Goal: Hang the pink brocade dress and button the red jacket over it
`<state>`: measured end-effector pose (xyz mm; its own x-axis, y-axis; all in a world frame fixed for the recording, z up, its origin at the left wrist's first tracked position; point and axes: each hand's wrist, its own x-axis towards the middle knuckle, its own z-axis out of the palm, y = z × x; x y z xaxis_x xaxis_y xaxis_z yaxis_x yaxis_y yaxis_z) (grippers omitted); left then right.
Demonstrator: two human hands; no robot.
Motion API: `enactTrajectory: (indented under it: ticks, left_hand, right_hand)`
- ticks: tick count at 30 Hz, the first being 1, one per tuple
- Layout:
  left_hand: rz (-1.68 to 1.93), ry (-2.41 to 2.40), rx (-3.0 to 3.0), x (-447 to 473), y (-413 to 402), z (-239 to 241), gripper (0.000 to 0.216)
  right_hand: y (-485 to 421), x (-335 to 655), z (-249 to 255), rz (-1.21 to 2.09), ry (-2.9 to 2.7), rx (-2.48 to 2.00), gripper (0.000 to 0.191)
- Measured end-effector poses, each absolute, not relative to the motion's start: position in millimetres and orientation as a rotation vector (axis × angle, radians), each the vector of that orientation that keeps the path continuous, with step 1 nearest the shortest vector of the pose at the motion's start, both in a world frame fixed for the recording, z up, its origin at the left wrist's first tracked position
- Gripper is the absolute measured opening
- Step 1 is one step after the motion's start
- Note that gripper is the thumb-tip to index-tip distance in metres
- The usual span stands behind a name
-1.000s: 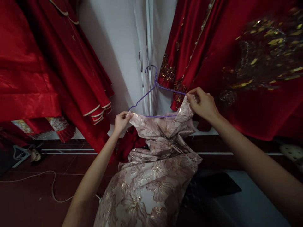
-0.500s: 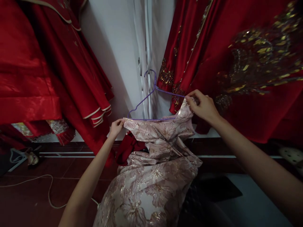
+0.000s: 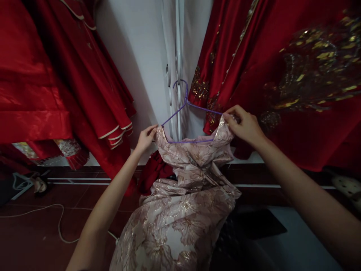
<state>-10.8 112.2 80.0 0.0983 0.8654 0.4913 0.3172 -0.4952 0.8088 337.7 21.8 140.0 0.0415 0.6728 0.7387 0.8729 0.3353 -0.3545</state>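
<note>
A pale pink dress (image 3: 180,203) with a gold flower pattern hangs down in front of me from a purple wire hanger (image 3: 183,109). My left hand (image 3: 145,138) pinches the dress's left shoulder up against the hanger's left arm. My right hand (image 3: 244,126) is closed on the dress's right shoulder and the hanger's right end. The hanger's hook points up in front of a white wall (image 3: 146,56).
Red satin garments (image 3: 56,82) hang at the left, and red gowns with gold embroidery (image 3: 296,75) at the right. A dark red cloth (image 3: 153,171) lies behind the dress. A white cord (image 3: 56,222) trails over the dark red floor.
My left hand has lifted the dress's left shoulder higher onto the hanger's left arm. The right hand has kept its grip and barely moved.
</note>
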Motion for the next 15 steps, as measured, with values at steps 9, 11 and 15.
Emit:
enactTrajectory:
  ticks: [9,11,15]
  left_hand:
    - [0.909,1.383,1.926,-63,72,19,0.035]
    - [1.054,1.385,1.725,-68,83,27,0.034]
    - [1.217,1.404,1.454,-64,118,68,0.033]
  right_hand:
    - [30,340,135,-0.236,-1.678,-1.391,0.025]
    - [32,342,133,-0.224,-1.681,-1.376,0.027]
    - [33,344,133,-0.212,-1.698,-1.362,0.027]
